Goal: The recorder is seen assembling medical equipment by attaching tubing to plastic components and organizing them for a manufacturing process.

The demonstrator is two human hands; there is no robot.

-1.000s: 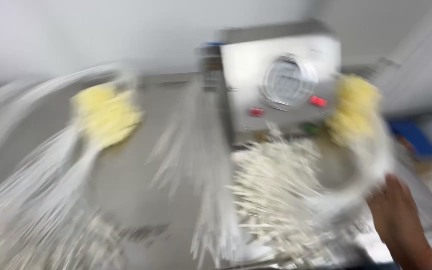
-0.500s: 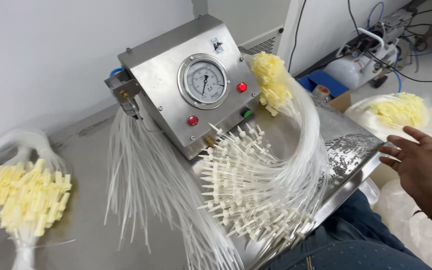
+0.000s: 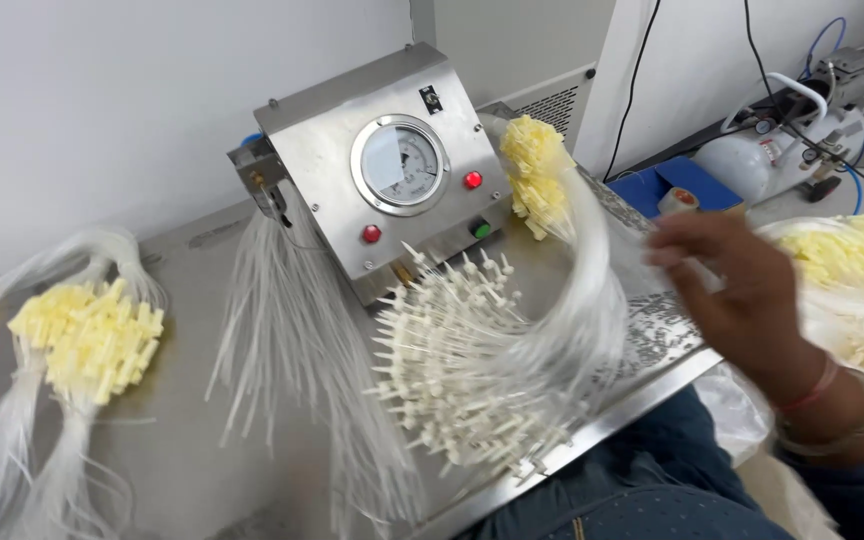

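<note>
On the steel bench:
Bench (image 3: 182, 430): a steel worktop carried everything, with loose clear tubes fanned across its middle.
Tester box (image 3: 382, 180): a steel box with a round gauge (image 3: 402, 165), two red buttons and a green one stood upright at the back.
Main bundle (image 3: 512, 340): a looped sheaf of clear tubes lay just in front of the box, white tips (image 3: 452, 370) toward the bench edge, yellow ends (image 3: 537, 175) beside the box.
Spare bundles: one with yellow ends (image 3: 87, 335) lay far left; another (image 3: 852, 250) sat right of the bench.
Right hand (image 3: 732, 290): blurred, it hovered at the loop's right side, fingers loosely spread, pinching what looked like one thin tube; whether it truly gripped could not be told.
Left hand: out of view.
Handling, as a judgement: draw one tube free slowly, along its length, so the rest stay untangled.
</note>
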